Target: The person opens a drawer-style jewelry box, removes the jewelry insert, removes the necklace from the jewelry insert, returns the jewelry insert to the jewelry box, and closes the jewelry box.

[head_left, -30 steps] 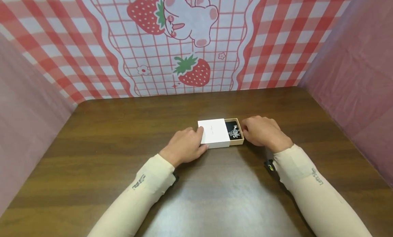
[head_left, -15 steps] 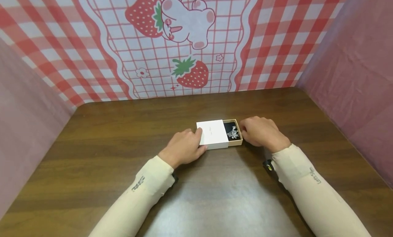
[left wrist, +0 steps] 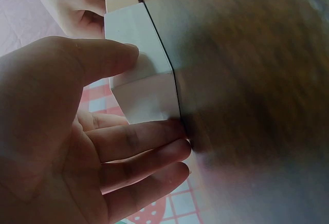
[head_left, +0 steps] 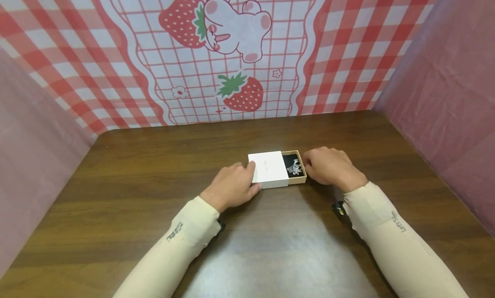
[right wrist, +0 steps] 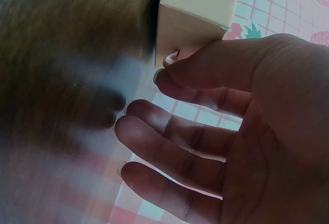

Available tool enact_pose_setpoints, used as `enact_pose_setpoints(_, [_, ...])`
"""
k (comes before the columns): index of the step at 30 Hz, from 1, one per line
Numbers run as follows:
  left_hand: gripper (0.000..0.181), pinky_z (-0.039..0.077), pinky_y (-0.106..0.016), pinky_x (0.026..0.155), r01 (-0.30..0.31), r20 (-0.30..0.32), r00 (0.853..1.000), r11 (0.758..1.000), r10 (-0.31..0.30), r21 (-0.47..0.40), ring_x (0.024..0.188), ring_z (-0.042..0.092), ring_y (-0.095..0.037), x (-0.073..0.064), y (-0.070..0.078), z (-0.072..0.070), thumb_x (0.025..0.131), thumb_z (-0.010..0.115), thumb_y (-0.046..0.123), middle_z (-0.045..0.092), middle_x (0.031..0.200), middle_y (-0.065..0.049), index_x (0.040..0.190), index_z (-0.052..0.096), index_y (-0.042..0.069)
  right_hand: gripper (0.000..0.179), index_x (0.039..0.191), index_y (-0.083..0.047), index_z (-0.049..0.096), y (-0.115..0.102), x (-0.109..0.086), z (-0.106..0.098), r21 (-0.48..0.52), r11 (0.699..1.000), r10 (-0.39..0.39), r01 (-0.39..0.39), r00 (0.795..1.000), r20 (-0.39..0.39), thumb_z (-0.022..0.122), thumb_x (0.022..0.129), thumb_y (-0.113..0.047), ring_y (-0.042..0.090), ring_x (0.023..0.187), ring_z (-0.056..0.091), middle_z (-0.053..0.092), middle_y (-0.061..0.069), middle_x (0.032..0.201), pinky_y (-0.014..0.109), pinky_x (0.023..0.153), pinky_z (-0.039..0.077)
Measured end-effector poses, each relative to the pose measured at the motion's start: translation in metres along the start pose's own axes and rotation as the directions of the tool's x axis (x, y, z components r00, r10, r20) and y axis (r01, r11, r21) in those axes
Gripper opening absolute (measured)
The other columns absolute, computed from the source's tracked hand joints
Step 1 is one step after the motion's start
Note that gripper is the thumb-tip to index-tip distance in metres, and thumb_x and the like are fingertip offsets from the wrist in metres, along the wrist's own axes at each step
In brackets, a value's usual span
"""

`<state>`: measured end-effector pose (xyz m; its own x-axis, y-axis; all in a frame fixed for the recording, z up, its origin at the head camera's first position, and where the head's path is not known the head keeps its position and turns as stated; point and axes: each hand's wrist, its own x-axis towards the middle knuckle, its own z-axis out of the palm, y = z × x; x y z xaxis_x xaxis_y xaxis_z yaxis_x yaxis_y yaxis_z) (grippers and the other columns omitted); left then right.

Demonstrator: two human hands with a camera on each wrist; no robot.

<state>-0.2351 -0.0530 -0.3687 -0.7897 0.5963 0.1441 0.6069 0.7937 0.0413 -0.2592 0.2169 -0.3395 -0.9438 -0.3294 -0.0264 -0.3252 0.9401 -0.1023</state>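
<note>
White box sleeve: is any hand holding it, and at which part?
Yes: the left hand holds the white sleeve at its left end, with the thumb on the near side.

Shows a glossy brown wood-grain tabletop (head_left: pixel 154 160) with rounded far corners, backed by a red-and-white checked cloth (head_left: pixel 348 53). Carries, on the cloth's white, red-gridded panel (head_left: pixel 286 31), two printed red strawberries (head_left: pixel 247 96) with green leaves (head_left: pixel 232 84) and a white cartoon animal (head_left: pixel 243 31) lying sideways. Has plain pink fabric (head_left: pixel 444 87) at left and right.
</note>
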Motion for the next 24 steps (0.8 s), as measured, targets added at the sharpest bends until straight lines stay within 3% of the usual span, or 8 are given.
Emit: enact_pose_setpoints(24, [0.045, 0.052, -0.039, 0.062, 0.006, 0.02, 1.0, 1.0, -0.007, 0.014, 0.076, 0.061, -0.02, 0.0004, -0.0005, 0.0003, 0.098, 0.06, 0.043, 0.06, 0.075, -0.004, 0.113, 0.056, 0.001, 0.013, 0.089, -0.017, 0.071, 0.0, -0.0003, -0.001, -0.001, 1.0, 0.02, -0.02, 1.0, 0.009, 0.058, 0.091, -0.015, 0.024, 0.072, 0.056, 0.065, 0.003, 0.085, 0.046, 0.058, 0.044])
